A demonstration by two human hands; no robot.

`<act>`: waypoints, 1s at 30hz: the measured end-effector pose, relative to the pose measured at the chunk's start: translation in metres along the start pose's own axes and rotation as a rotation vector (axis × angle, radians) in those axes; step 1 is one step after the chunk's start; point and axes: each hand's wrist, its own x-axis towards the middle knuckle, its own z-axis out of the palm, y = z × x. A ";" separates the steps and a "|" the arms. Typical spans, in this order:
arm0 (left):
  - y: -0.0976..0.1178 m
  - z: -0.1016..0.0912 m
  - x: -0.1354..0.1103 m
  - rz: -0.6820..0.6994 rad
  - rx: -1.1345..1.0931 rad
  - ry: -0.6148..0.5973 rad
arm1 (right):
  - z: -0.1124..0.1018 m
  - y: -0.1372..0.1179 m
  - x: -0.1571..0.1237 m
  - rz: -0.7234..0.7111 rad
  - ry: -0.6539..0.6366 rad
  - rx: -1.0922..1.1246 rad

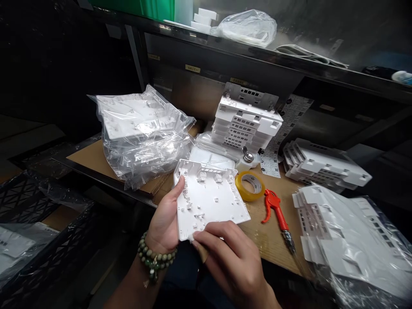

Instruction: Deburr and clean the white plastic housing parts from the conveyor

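Observation:
My left hand point(165, 221) grips a white plastic housing point(206, 199) by its left edge, thumb on top. The housing's inner side faces up, with small posts and clips along its edges. At its lower edge, the fingers of my right hand point(231, 259) are pinched together. A tan covering point(202, 252) shows around the thumb of that hand; whatever sits between the fingertips is too small to make out. Just beyond the housing lie a roll of yellow tape point(240, 196) and a red air blow gun point(274, 204).
Bagged white housings point(144, 128) are piled at the left of the bench. Stacked housings stand at the back point(241, 124) and right point(325, 165), near a pump bottle point(247, 158). A bagged stack point(347, 236) sits front right. A black crate point(74, 240) is at lower left; a shelf point(225, 40) runs above.

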 end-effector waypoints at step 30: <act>0.054 -0.054 -0.041 -0.033 -0.054 -0.170 | -0.071 0.045 -0.058 0.295 0.341 -0.224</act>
